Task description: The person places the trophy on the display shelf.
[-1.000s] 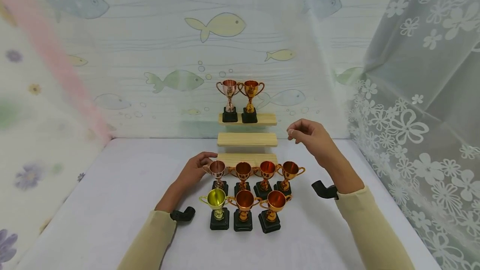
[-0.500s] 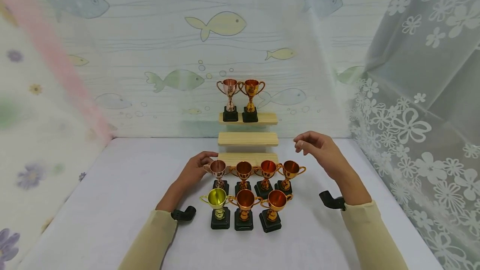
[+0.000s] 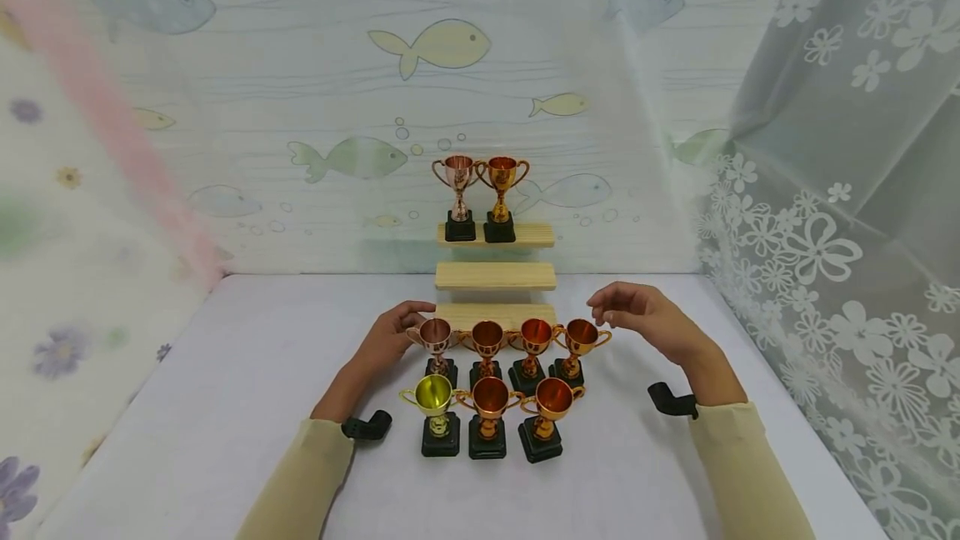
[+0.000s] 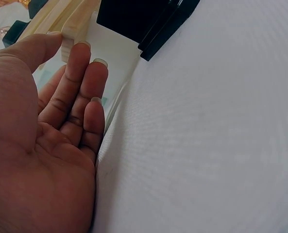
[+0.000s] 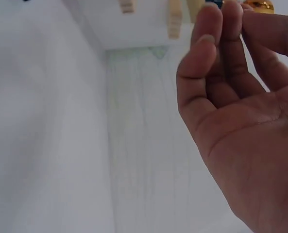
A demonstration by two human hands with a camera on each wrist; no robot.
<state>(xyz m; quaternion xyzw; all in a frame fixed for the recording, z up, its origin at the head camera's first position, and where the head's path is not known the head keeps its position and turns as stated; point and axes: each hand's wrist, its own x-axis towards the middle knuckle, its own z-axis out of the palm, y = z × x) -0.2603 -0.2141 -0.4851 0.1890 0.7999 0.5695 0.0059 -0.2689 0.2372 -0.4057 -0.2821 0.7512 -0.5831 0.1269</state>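
Note:
Two small trophy cups, a rose-gold trophy [image 3: 459, 190] and a gold-orange trophy [image 3: 501, 190], stand side by side on the top step of the wooden stand [image 3: 495, 277]. Before the stand, several more trophies on black bases form two rows, with a yellow-gold trophy [image 3: 435, 407] at the front left. My left hand [image 3: 386, 340] lies at the left end of the lowest step; its thumb and index fingertips are at the wood in the left wrist view. My right hand [image 3: 648, 315], fingers loosely bent and holding nothing, hovers right of the stand, near the back row's rightmost trophy [image 3: 581, 344].
White cloth covers the table [image 3: 247, 373]. A fish-print curtain [image 3: 330, 98] hangs behind the stand, and sheer flowered lace [image 3: 817, 257] closes off the right side. The trophies stand close together, some with handles overlapping in view.
My right hand has come down and slightly rightward, from beside the upper steps to the height of the lowest step. My left hand and the trophies have stayed in place.

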